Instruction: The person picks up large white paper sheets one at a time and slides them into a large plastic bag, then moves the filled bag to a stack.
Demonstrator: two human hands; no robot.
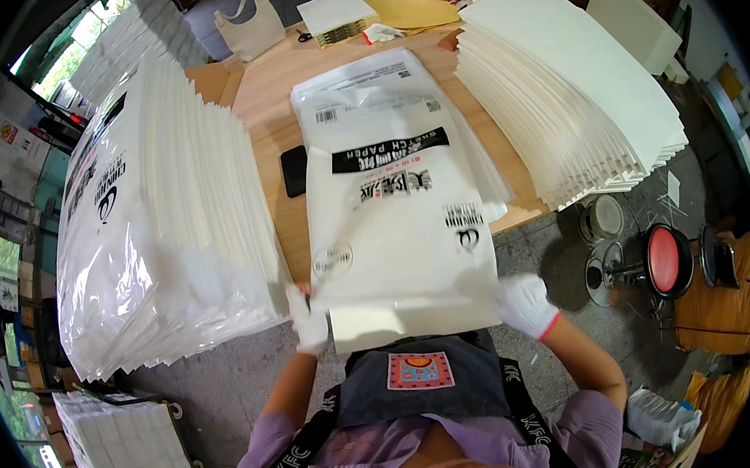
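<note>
Dark apron bib (420,379) w/ a colourful square patch sits closest, over a purple shirt. Just above it both gloved hands grip the near end of a white printed plastic bag (392,233): left hand (309,321) closed on the bag's near-left corner, right hand (526,304) closed on its near-right corner. Hands are well apart, one per corner. A white sheet (411,321) shows at the bag's open near edge, between the hands.

The bag lies lengthwise on top of a pile of similar printed bags (364,82), on the wooden counter (272,128), its near end overhanging the counter's edge toward the person. A black phone (294,170) lies just left of the pile.

Left of that: tall stack of bagged white packs (165,214), leaning. Right: big fanned stack of white sheets (574,90). Far end of counter: cream handbag (249,24), yellow envelope (416,9). On the floor at right, a red-topped stool (665,259).
</note>
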